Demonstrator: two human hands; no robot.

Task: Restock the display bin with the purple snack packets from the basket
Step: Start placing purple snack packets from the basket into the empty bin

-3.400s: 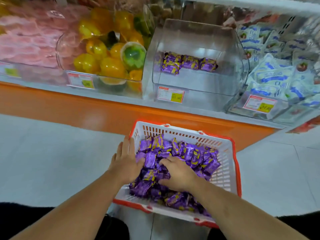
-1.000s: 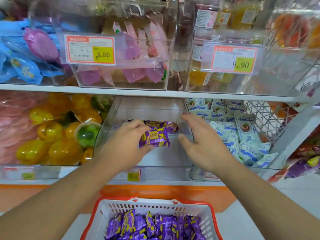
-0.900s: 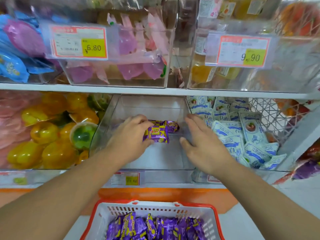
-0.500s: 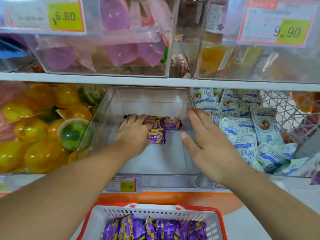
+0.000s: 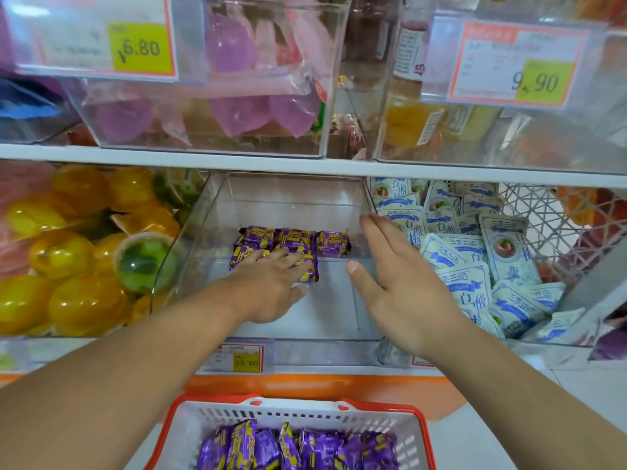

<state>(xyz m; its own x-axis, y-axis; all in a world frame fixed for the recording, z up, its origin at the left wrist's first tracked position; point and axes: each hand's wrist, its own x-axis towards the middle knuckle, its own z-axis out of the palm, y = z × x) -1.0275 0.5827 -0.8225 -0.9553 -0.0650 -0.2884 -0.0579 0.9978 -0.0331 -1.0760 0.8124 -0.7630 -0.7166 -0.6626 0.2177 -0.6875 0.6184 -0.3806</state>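
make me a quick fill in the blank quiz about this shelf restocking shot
1. The left hand rests with straight fingers on the ____ packets in the clear bin.
2. The right hand holds ____.
3. The price tag under the clear bin reads ____.
4. The basket with more packets has a rim coloured ____.

Missing words: purple; nothing; 23.60; red

White shelf (image 5: 305,166), orange base strip (image 5: 305,381), pale tiled floor (image 5: 576,385), bright even light
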